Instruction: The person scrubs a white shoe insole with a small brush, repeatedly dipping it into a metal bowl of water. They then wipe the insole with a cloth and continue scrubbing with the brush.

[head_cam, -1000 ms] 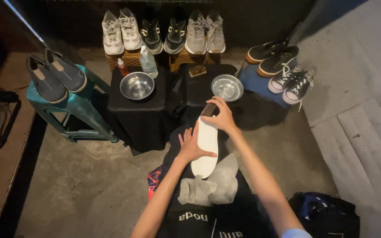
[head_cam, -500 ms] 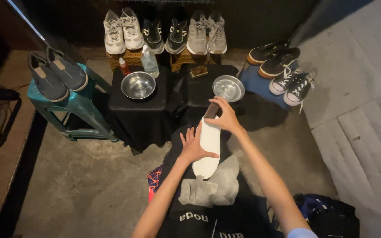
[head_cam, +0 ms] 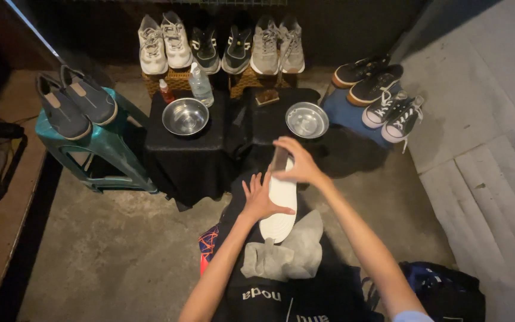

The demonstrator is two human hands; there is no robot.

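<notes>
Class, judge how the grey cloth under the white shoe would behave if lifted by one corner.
The crumpled grey cloth would probably hang limp, since it lies in soft folds. It looks light for its size. Its far edge seems tucked under the white shoe, so it may drag.

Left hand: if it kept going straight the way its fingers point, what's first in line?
The left hand lies on the white insole, fingers pointing up-frame and away. Straight on, it would likely meet the black-draped stand bearing the right steel bowl; depth is unclear.
</notes>
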